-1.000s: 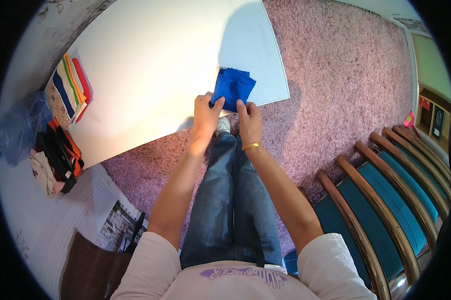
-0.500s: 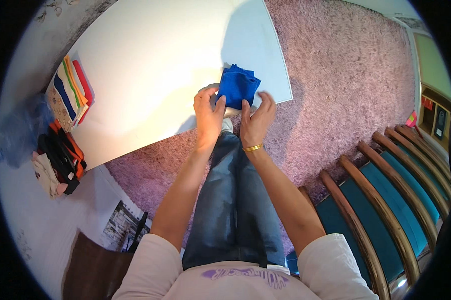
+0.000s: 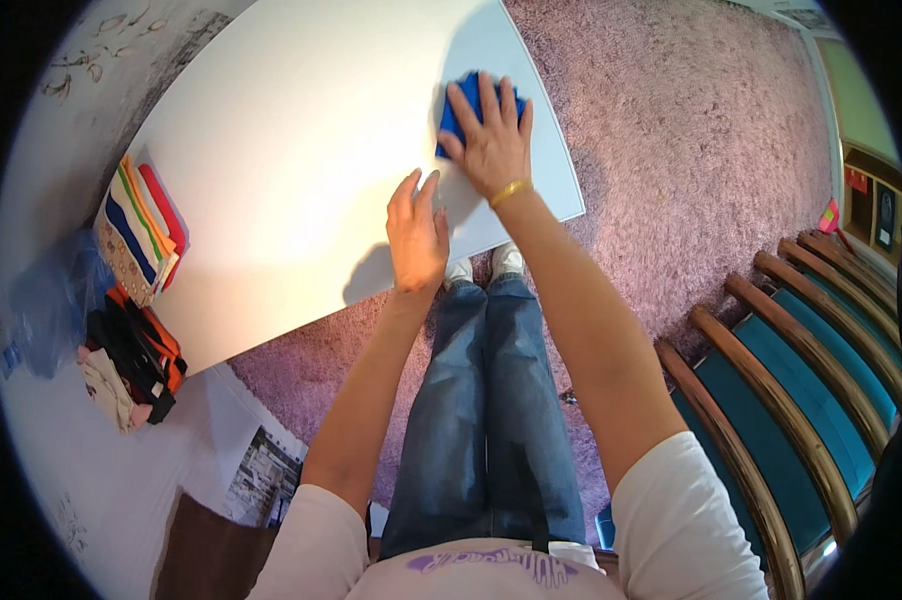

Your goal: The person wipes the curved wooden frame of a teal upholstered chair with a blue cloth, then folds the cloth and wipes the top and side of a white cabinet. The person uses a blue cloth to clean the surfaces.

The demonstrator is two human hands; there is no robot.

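A folded blue cloth [image 3: 450, 124] lies on the white table [image 3: 301, 170] by its right edge. My right hand [image 3: 493, 140], with a yellow bracelet at the wrist, is spread flat over the cloth and covers much of it. Below and left of the cloth, near the table's front edge, my left hand [image 3: 417, 240] holds nothing. Its fingers are slightly bent and apart, and it stays clear of the cloth.
A stack of folded coloured cloths [image 3: 141, 225] sits at the table's left edge. Beside it are a pile of black and orange fabric [image 3: 136, 345] and a clear blue plastic bag [image 3: 61, 295]. A wooden-slatted seat with teal cushions [image 3: 771, 370] stands right, on pink carpet [image 3: 661, 150].
The blue cloth has moved farther from me onto the table. My right hand has gone from its near edge to lying flat over it; my left hand has let go.
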